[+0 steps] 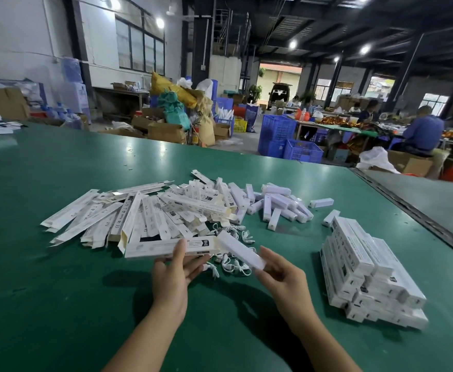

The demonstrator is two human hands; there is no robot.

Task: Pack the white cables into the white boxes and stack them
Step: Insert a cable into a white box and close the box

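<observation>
My left hand (172, 275) holds a long white outer box (166, 247) by its right end, thumb on top. My right hand (279, 275) pinches a white inner sleeve (240, 252), tilted with its far end near the mouth of the outer box. Several small white cables (232, 265) lie coiled on the green table (59, 291) just beyond my hands. A stack of packed white boxes (367, 275) stands at the right.
A heap of flat empty outer boxes (118, 218) spreads across the table's middle left. Loose white inner sleeves (279, 205) lie behind and to the right. A seam (413, 210) marks the table's right side. Crates and seated people are far behind.
</observation>
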